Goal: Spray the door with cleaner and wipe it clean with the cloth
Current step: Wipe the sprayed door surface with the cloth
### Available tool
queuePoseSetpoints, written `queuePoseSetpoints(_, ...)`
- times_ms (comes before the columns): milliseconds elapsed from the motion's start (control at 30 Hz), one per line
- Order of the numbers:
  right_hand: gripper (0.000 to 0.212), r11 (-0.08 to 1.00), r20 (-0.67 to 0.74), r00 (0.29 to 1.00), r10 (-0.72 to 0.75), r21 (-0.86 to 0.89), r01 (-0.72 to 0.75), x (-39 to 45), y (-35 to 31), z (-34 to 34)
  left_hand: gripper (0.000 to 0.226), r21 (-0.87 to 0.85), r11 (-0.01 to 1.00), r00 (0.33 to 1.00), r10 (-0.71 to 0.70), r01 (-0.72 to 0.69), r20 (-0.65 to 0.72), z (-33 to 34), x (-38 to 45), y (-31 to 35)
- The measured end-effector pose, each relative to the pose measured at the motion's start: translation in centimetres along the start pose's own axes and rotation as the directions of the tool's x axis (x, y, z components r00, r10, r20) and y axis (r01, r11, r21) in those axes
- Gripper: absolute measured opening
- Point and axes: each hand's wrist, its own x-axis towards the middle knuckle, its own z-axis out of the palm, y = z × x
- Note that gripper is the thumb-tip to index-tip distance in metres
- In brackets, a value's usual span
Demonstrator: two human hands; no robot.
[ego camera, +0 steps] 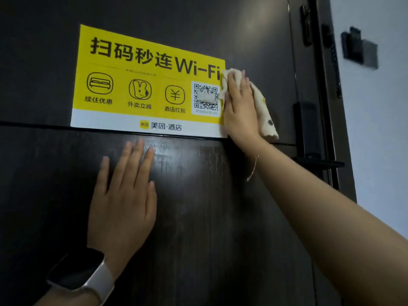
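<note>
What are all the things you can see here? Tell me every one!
door: one, dark brown, fills most of the view
Wi-Fi sticker: one, yellow and white, on the door's upper part
cloth: one, cream with dark spots, flat on the door at the sticker's right edge
door handle: one, black, door's right side
wall fitting: one, dark, on the pale wall, upper right
watch: one, dark face, pale strap, left wrist
bracelet: one, thin, right wrist
left hand: flat on the door
right hand: presses the cloth
</note>
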Motion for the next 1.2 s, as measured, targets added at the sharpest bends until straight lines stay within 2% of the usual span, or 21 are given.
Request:
queuePoseSetpoints(67, 0.054, 0.999, 0.027, 1.000, -0.004, -0.042, 0.005, 1.9, 1.5, -0.8, 0.057, 0.010, 1.000, 1.000, 0.003, -0.003, 0.001, -0.1, 0.1, 0.0)
queuePoseSetpoints(133, 0.055, 0.989, -0.021, 0.993, 0.116, -0.087, -0.118, 3.3, 3.6, -1.9, 0.057, 0.015, 1.000, 1.000, -0.006, 0.005, 0.002, -0.1, 0.0, -0.1)
queuePoseSetpoints(233, 0.052, 0.944, -0.112, 0.942, 0.315, -0.063, -0.323, 4.1, 6.1, -3.3, 0.057, -0.012, 1.000, 1.000, -0.013, 0.014, 0.007, 0.0, -0.1, -0.1)
queuePoseSetpoints(300, 0.051, 0.920, -0.110, 0.916, 0.386, -0.030, -0.391, 3.6, 6.5, -3.7, 0.057, -0.024, 1.000, 1.000, -0.008, 0.008, 0.008, 0.0, -0.1, -0.2)
queuePoseSetpoints(433, 0.052, 0.896, -0.133, 0.890, 0.436, -0.029, -0.443, 0.0, 4.7, -2.2, 0.057, -0.040, 0.999, 1.000, -0.007, 0.006, -0.009, 0.2, -0.2, -0.1)
queuePoseSetpoints(600, 0.053, 0.925, -0.074, 0.922, 0.380, 0.006, -0.381, -3.3, 2.4, -1.1, 0.056, -0.048, 0.999, 1.000, -0.005, 0.005, 0.002, 0.1, -0.2, -0.2)
queuePoseSetpoints(800, 0.051, 0.890, -0.164, 0.888, 0.430, -0.092, -0.447, -10.4, 2.5, -0.5, 0.055, -0.075, 0.997, 1.000, 0.014, -0.014, -0.002, 0.1, -0.2, -0.4)
queuePoseSetpoints(900, 0.054, 0.949, -0.083, 0.952, 0.296, -0.088, -0.303, -13.7, -1.3, 1.1, 0.052, -0.164, 0.986, 0.999, 0.009, -0.017, -0.047, 0.1, -0.2, -0.6)
queuePoseSetpoints(967, 0.054, 0.996, 0.027, 0.998, 0.053, -0.079, -0.051, -15.1, -5.0, 2.3, 0.049, -0.322, 0.946, 0.993, -0.054, 0.019, -0.102, 0.0, 0.1, -0.9)
queuePoseSetpoints(1033, 0.053, 0.976, 0.148, 0.968, -0.204, -0.046, 0.213, -16.5, -8.0, 3.3, 0.049, -0.457, 0.889, 0.988, -0.107, 0.045, -0.110, -0.5, 0.2, -1.5)
queuePoseSetpoints(1067, 0.052, 0.957, 0.191, 0.940, -0.283, -0.001, 0.289, -16.7, -8.7, 3.4, 0.048, -0.484, 0.874, 0.989, -0.110, 0.050, -0.097, -1.1, 0.1, -2.0)
queuePoseSetpoints(1133, 0.050, 0.925, 0.220, 0.899, -0.379, 0.057, 0.376, -16.3, -8.2, 2.6, 0.045, -0.431, 0.901, 0.992, -0.090, 0.044, -0.085, -2.4, -0.2, -3.5)
queuePoseSetpoints(1200, 0.050, 0.936, 0.220, 0.913, -0.342, -0.001, 0.351, -15.3, -6.2, 1.5, 0.045, -0.282, 0.959, 0.997, -0.045, 0.024, -0.070, -3.6, -0.9, -5.5)
